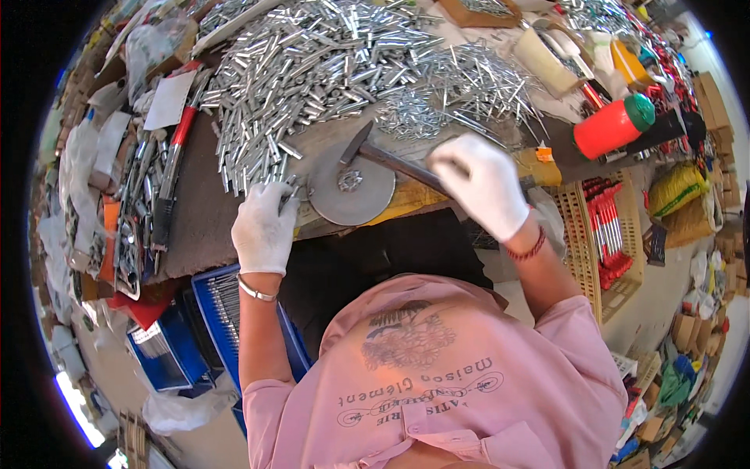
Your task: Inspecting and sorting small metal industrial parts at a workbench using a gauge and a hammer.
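Clamped on the hammer (388, 160) handle, the right hand's (482, 184) grip aims its head leftward over the round metal disc (351, 188), nearer than the left hand (265, 227) pinching a small metal piece (288, 190) beside it.

White cloth gloves, pink shirt, wrist bracelets.

Your left hand (266, 227) rests at the near edge of the table (203, 211), just left of the round flat metal disc (351, 187). The steel-headed hammer (383, 156) lies with its head over the disc, its handle running right into your right hand (483, 184). Behind the disc spreads the heap of short metal tubes (312, 62), with the pile of thin metal pins (453, 94) to its right. The red plastic bottle with a green cap (613, 125) lies further right. Below your left hand sits the blue plastic crate (215, 313).
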A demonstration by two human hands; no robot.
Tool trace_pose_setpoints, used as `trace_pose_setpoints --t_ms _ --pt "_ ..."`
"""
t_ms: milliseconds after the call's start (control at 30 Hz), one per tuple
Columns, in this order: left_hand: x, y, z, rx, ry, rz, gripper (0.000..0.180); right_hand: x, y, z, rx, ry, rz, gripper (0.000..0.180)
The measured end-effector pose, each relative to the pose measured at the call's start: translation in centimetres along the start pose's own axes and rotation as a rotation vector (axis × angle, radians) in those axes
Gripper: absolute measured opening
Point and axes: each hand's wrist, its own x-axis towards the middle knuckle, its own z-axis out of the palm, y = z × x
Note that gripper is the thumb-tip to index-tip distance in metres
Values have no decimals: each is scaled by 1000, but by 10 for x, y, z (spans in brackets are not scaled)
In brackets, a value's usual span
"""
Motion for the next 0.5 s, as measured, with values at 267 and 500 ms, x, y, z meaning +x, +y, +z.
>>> trace_pose_setpoints --t_ms 267,500 --pt "-7 5 7 -568 -8 -113 23 38 89 13 -639 51 58 5" --pt "-22 31 -1 -1177 -302 -369 22 41 59 5 -176 194 -41 3"
